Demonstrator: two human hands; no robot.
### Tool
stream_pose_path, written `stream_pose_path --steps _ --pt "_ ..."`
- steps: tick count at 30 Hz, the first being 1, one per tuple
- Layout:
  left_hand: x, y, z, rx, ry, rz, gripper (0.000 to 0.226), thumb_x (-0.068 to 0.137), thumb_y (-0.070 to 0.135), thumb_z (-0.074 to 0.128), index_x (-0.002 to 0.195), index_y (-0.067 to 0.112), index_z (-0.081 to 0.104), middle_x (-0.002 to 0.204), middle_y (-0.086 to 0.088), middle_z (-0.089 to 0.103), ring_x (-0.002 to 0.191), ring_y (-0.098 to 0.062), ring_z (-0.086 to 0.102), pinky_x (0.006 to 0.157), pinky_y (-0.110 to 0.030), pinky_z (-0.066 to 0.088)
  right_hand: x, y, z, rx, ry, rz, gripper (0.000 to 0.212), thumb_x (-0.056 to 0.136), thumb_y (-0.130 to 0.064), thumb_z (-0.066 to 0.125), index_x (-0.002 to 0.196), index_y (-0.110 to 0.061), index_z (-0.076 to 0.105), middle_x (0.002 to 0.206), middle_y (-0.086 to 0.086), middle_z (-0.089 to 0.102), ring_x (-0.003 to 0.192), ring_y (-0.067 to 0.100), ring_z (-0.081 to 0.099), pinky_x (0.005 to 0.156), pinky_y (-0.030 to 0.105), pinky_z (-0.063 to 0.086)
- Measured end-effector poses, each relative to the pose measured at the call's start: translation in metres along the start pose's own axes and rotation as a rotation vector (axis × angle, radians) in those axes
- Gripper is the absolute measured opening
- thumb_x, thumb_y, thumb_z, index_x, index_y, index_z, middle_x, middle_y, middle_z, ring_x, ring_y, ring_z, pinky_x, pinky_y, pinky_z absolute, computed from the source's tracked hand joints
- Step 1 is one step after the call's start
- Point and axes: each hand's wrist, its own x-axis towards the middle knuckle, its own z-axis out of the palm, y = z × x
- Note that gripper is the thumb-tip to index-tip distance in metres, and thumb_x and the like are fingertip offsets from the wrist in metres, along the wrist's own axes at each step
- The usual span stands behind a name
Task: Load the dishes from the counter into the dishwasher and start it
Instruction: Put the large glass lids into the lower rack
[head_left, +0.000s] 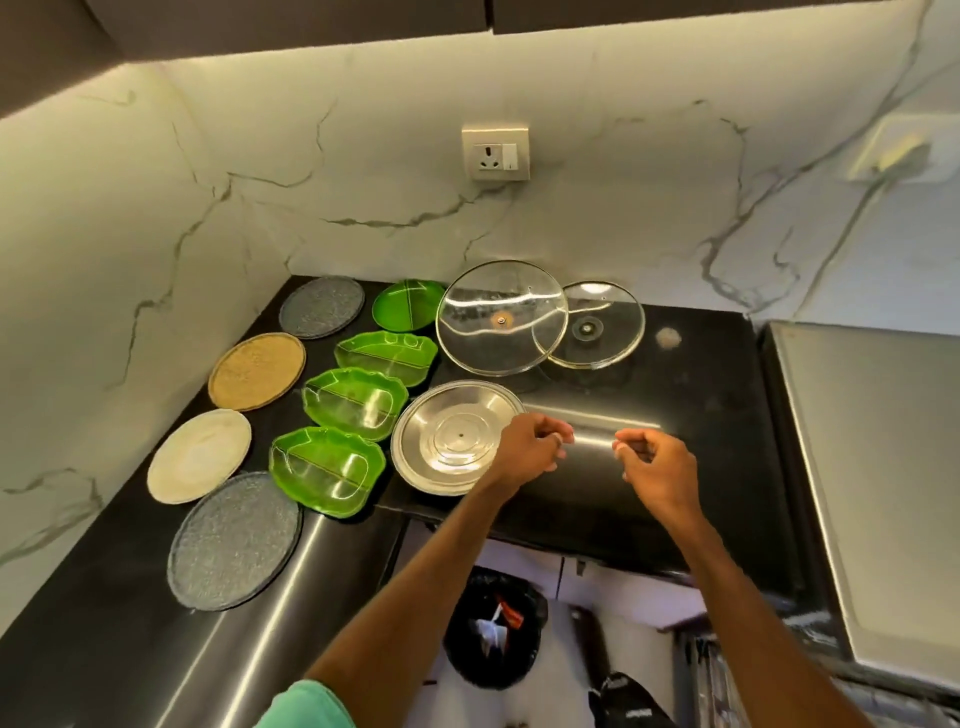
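Note:
Dishes are spread over a black counter (675, 415). A steel lid (447, 441) lies near the front edge, with two glass lids behind it, one large (488, 296) and one smaller (602, 317). Several green leaf-shaped dishes (324, 467) run in a column to the left. Flat round plates lie further left: grey (234, 540), white (200, 454), tan (257, 369) and another grey (322, 306). My left hand (530, 447) hovers over the steel lid's right rim, fingers loosely curled and holding nothing. My right hand (657, 467) hangs above bare counter, also loosely curled and holding nothing.
A marble wall with a socket (496, 151) backs the counter. A steel surface (878, 467) adjoins on the right. Below the counter edge stands a black-lined waste bin (493, 629); a rack shows at the lower right (727, 675).

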Motion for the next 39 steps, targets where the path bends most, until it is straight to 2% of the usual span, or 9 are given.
stream_pose_path --steps 5,9,15,18,21,27,33,36,39 --pt "0.043 0.010 0.015 -0.058 0.046 -0.085 0.020 0.093 0.002 0.053 0.102 0.008 0.071 0.102 -0.010 0.076 0.077 -0.013 0.067 0.064 -0.025 0.056 0.075 0.006 0.014 0.145 -0.078 0.217 0.022 0.087 -0.016 0.076 0.108 -0.008 0.072 0.088 0.006 0.075 0.082 0.021 0.075 0.075 0.045 0.064" --pt "0.071 0.011 0.029 -0.090 0.078 -0.168 0.023 0.091 -0.001 0.053 0.108 -0.001 0.069 0.092 -0.007 0.071 0.074 -0.014 0.065 0.061 -0.025 0.054 0.142 0.016 0.026 0.314 -0.145 0.425 0.032 0.084 -0.034 0.081 0.081 -0.007 0.063 0.080 0.011 0.062 0.080 0.021 0.065 0.079 0.044 0.062" --pt "0.107 0.018 0.048 -0.277 0.108 -0.324 0.022 0.095 0.008 0.059 0.115 0.001 0.065 0.095 -0.004 0.070 0.073 -0.010 0.064 0.062 -0.019 0.055 0.238 0.018 0.034 0.478 -0.132 0.583 0.072 0.085 -0.043 0.079 0.125 0.011 0.055 0.107 0.023 0.064 0.098 0.032 0.067 0.091 0.044 0.058" --pt "0.120 0.026 0.060 -0.344 0.139 -0.377 0.027 0.091 0.013 0.066 0.115 0.001 0.067 0.091 -0.004 0.068 0.076 -0.010 0.066 0.065 -0.021 0.057 0.263 0.015 0.040 0.546 -0.177 0.602 0.055 0.092 -0.031 0.074 0.128 0.006 0.056 0.113 0.023 0.067 0.102 0.036 0.069 0.092 0.046 0.058" --pt "0.134 0.030 0.070 -0.386 0.143 -0.406 0.027 0.089 0.013 0.067 0.114 0.001 0.068 0.090 -0.004 0.068 0.078 -0.011 0.067 0.069 -0.024 0.059 0.275 0.013 0.045 0.569 -0.232 0.607 0.034 0.095 -0.010 0.065 0.125 0.006 0.058 0.109 0.023 0.072 0.085 0.030 0.074 0.074 0.039 0.061" --pt "0.149 0.029 0.079 -0.412 0.142 -0.436 0.025 0.093 0.014 0.064 0.114 0.000 0.068 0.094 -0.006 0.068 0.078 -0.012 0.066 0.070 -0.023 0.058 0.258 0.017 0.033 0.587 -0.143 0.620 0.028 0.091 0.004 0.055 0.118 0.014 0.058 0.103 0.027 0.073 0.077 0.029 0.076 0.055 0.031 0.060" --pt "0.153 0.034 0.093 -0.628 0.135 -0.548 0.044 0.095 0.037 0.067 0.122 0.003 0.062 0.111 -0.013 0.066 0.104 -0.024 0.067 0.096 -0.039 0.057 0.191 0.027 0.005 0.651 -0.049 0.644 0.029 0.092 0.003 0.059 0.120 0.009 0.061 0.105 0.020 0.074 0.089 0.025 0.076 0.061 0.028 0.062" --pt "0.148 0.028 0.101 -0.744 0.133 -0.593 0.024 0.097 0.027 0.066 0.109 0.007 0.061 0.111 -0.018 0.069 0.105 -0.027 0.069 0.090 -0.039 0.059 0.153 0.025 -0.011 0.673 -0.097 0.658 0.026 0.089 0.002 0.066 0.114 0.009 0.065 0.104 0.022 0.074 0.095 0.030 0.075 0.067 0.030 0.062" --pt "0.140 0.019 0.101 -0.781 0.150 -0.614 0.023 0.100 0.011 0.055 0.122 0.004 0.056 0.115 -0.019 0.071 0.103 -0.031 0.072 0.072 -0.032 0.062 0.128 0.018 -0.031 0.585 -0.275 0.690 0.022 0.094 -0.012 0.068 0.111 0.003 0.067 0.101 0.022 0.075 0.093 0.033 0.076 0.078 0.040 0.063"
